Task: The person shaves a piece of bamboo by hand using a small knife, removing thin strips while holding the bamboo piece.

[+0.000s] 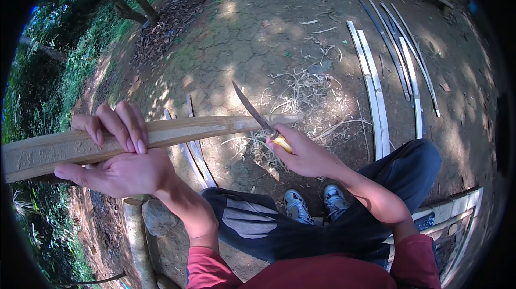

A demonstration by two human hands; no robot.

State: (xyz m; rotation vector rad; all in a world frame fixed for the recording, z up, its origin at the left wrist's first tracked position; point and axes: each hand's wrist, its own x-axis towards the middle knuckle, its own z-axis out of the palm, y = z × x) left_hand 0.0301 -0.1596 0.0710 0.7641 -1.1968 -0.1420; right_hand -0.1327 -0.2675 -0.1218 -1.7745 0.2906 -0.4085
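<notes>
A long split bamboo strip (199, 127) reaches from the left edge to the middle of the view, its pale inner face toward me. My left hand (126, 152) is closed around it from below, with the fingertips curled over its face. My right hand (301, 152) grips a knife by its yellowish handle (281, 141). The dark, narrow blade (250, 106) points up and to the left, crossing in front of or just beside the strip near its far end. Whether the blade touches the strip I cannot tell.
Curly pale shavings (309, 93) litter the dirt ground ahead. Several split strips (371, 82) lie at the right, with darker ones (387, 41) beyond. Two more strips (196, 152) lean near my left knee. A rock (160, 218) and a log (137, 235) are at lower left.
</notes>
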